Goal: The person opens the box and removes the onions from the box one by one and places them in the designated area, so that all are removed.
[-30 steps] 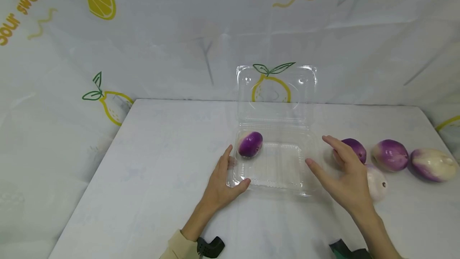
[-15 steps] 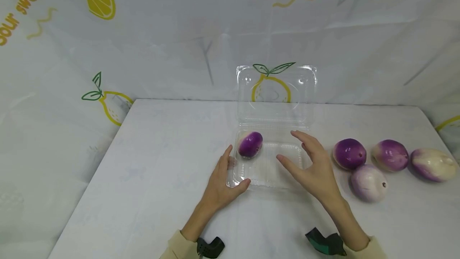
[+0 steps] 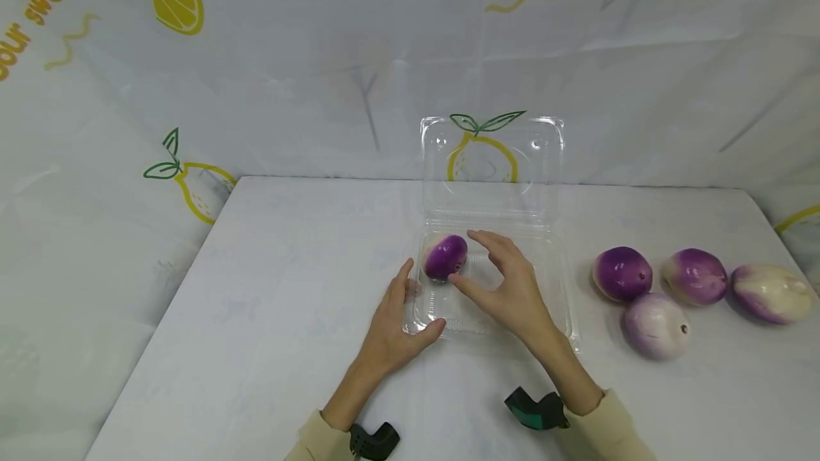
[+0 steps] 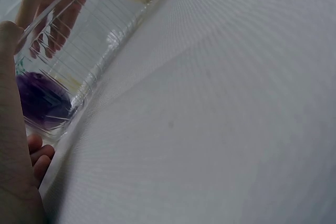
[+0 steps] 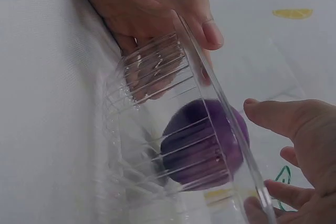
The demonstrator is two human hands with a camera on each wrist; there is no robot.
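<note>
A clear plastic clamshell box [image 3: 500,319] lies on the table with its lid [image 3: 493,194] raised at the back. Inside, at the back left, sits a glossy purple-and-white round vegetable [image 3: 446,257], seen through the ribbed wall in the right wrist view. My left hand [image 3: 392,326] rests at the box's front left corner, fingers along the left side and thumb by the front rim. Over the box, my right hand [image 3: 506,287] is spread, thumb tip right at the vegetable's lower edge and forefinger just to its right; nothing is gripped.
Several more such vegetables lie right of the box: a dark purple one [image 3: 623,274], a pale one [image 3: 657,327], a purple-topped one [image 3: 695,277] and a cream one [image 3: 771,294] near the table's right edge. A lemon-print curtain [image 3: 307,91] hangs behind the table.
My right hand has moved left from beside the loose vegetables to the one in the box, uncovering the dark purple and pale ones. My left hand and the box have stayed in place.
</note>
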